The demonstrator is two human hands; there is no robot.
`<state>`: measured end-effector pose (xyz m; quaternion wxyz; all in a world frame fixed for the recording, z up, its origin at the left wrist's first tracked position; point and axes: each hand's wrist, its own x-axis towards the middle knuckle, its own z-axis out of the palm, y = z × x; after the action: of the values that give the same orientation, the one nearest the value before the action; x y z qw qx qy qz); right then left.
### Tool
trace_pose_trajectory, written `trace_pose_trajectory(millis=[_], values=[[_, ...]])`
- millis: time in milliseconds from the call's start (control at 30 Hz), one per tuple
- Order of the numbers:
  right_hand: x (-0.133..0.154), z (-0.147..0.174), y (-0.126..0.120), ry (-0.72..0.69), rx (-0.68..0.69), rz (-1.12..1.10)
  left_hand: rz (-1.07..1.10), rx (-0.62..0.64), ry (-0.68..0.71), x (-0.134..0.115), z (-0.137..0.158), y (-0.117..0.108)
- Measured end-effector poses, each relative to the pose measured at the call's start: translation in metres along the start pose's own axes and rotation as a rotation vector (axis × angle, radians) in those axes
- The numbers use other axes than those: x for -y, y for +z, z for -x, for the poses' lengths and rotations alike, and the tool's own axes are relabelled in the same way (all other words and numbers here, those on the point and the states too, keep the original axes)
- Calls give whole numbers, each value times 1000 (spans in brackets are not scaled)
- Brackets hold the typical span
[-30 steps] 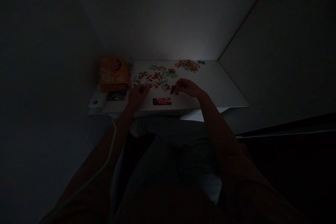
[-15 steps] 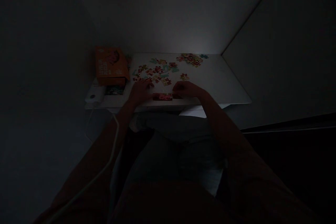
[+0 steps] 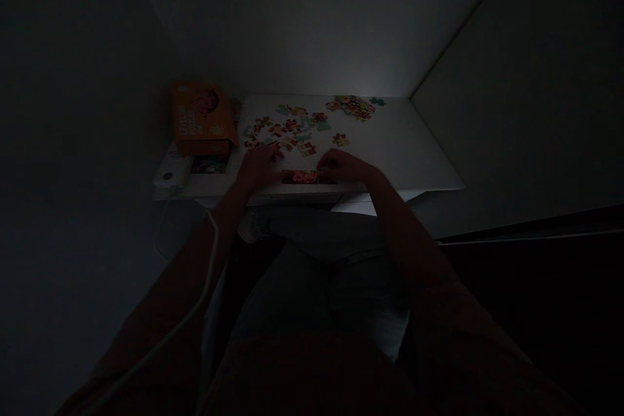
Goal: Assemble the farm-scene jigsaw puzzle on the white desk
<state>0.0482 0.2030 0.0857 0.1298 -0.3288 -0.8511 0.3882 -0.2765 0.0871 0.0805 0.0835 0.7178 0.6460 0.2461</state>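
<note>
In the dim head view, a short strip of joined jigsaw pieces (image 3: 303,177), dark red with a pink patch, lies near the table's front edge. My left hand (image 3: 258,167) rests at its left end, thumb by the strip, fingers apart and bent over the table. At the right end, my right hand (image 3: 345,166) pinches a dark red puzzle piece (image 3: 328,179) against the strip. A thin line shows between piece and strip; whether they interlock I cannot tell. Loose puzzle pieces (image 3: 291,127) lie scattered just beyond my hands.
An orange puzzle box (image 3: 202,118) stands at the table's left, above a dark picture sheet (image 3: 210,164). Near it sits a white device (image 3: 170,173) with a cable (image 3: 213,260). A heap of pieces (image 3: 353,106) lies at the back, by the wall.
The dark red piece under my right hand has moved closer to the strip, narrowing the gap. My left hand stays almost still. The whole view has shifted slightly.
</note>
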Motion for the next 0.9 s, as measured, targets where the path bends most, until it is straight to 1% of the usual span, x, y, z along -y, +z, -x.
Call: trace_pose_trajectory(millis=[133, 267, 433, 500, 600, 700, 800, 900], values=[[3, 0, 0, 8, 7, 85, 7, -8, -1, 1, -1, 1], [3, -2, 3, -25, 0, 172, 3, 8, -2, 3, -1, 2], [2, -5, 9, -7, -76, 275, 1, 13, -1, 3, -1, 2], [0, -6, 9, 11, -111, 254, -2, 8, -2, 2, -1, 2], [-7, -7, 2, 40, -144, 135, -7, -2, -14, 1, -1, 1], [-20, -4, -12, 59, -247, 91, -8, 3, -34, 0, -3, 0], [-36, 4, -26, 147, -387, 160, 5, 12, -54, 0, -4, 1], [-50, 14, -33, 199, -476, 202, 4, -7, -67, 1, -3, 2]])
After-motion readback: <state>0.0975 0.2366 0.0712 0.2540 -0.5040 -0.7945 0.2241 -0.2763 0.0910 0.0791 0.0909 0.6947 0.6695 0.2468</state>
